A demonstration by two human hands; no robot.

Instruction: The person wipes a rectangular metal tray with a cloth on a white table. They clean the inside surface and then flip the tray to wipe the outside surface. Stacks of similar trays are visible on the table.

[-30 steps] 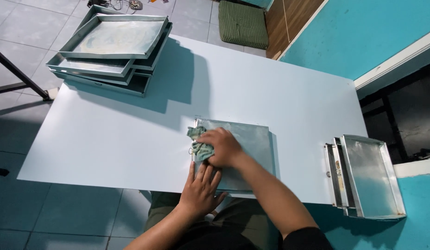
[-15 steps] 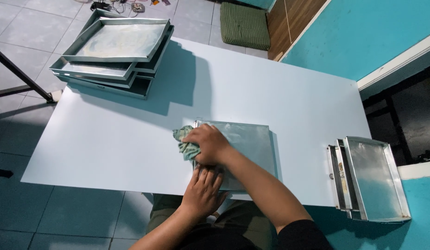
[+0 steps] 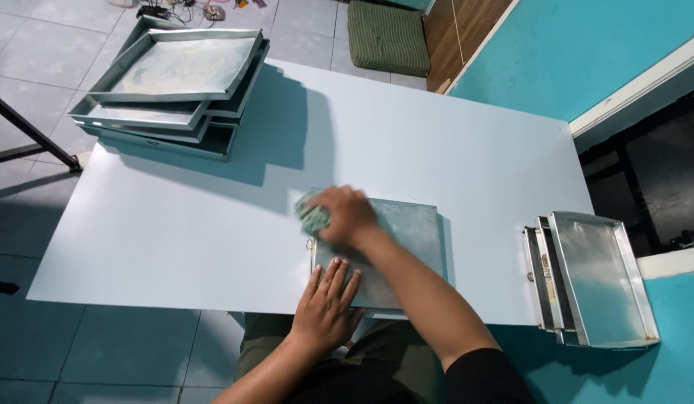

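Note:
An upturned metal tray (image 3: 410,236) lies near the front edge of the white table (image 3: 175,217). My right hand (image 3: 345,215) presses a crumpled green cloth (image 3: 311,213) against the tray's far left corner; the cloth looks blurred. My left hand (image 3: 326,299) rests flat, fingers spread, on the tray's near left part and the table edge, holding nothing.
A stack of several metal trays (image 3: 167,86) sits at the table's far left corner. Another small stack of trays (image 3: 590,280) hangs over the right edge. Beyond the table are a tiled floor, a green cushion (image 3: 388,37) and a teal wall.
My right hand slid the cloth left along the tray's left edge, then away from me to its far left corner. My left hand stayed put on the near left part.

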